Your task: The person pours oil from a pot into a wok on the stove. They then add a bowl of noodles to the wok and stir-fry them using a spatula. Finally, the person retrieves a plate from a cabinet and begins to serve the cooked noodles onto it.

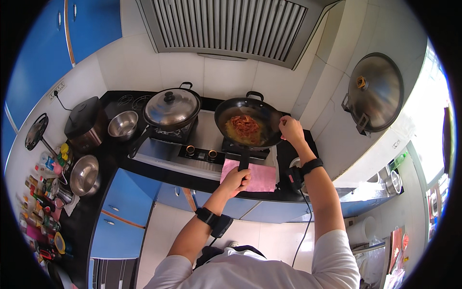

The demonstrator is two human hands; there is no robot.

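Note:
A black wok (pixel 269 132) stands on the right burner of the stove. In it, reddish-brown shredded strips (pixel 244 125) lie heaped in yellowish oil. My left hand (pixel 235 181) is closed around the wok's long black handle (pixel 244 160), which points toward me. Beyond the wok's right rim is my right hand (pixel 291 130), its fingers curled by the edge. A dim, blurred shape shows inside the wok near those fingers; whether I hold anything there is unclear. Beneath my left hand, a pink cloth (pixel 263 177) lies over the front edge of the stove.
A lidded pan (pixel 171 108) occupies the left burner, its handle jutting forward. Steel bowls (pixel 123 124), a rice cooker (pixel 85 123) and several bottles crowd the left. Above is the range hood (pixel 231 29). A large domed lid (pixel 377 92) hangs at right. A cable (pixel 306 231) trails from my right wrist.

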